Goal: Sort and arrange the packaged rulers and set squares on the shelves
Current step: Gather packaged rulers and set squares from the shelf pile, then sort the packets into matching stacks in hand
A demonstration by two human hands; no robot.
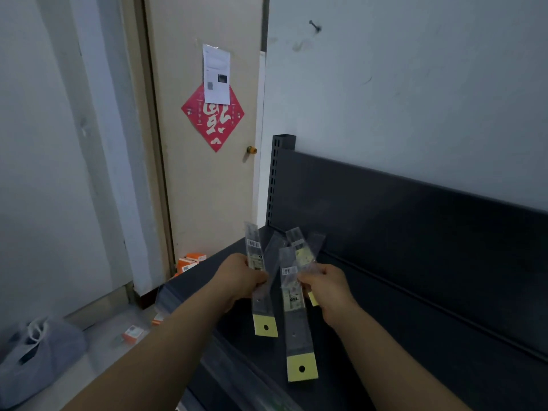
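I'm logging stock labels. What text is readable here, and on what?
"150", upside down: packaged ruler in the right hand.
"福", inverted, apparently: red diamond poster on the door.
Barcode stickers, white sheet, orange boxes: too blurred to read.

- Dim, flat indoor light with a grey-blue cast; its source is out of view.
- The dark shelf (pixel 415 232) loses detail; the wall (pixel 415 99) above it is paler.
- Left of the shelf, the door knob (pixel 251 150) casts a soft shadow.
- The packaged rulers (pixel 296 307) before the shelf are slightly blurred, their print unreadable.
- Wide-angle bending tilts the door frame (pixel 154 143) left of the shelf.
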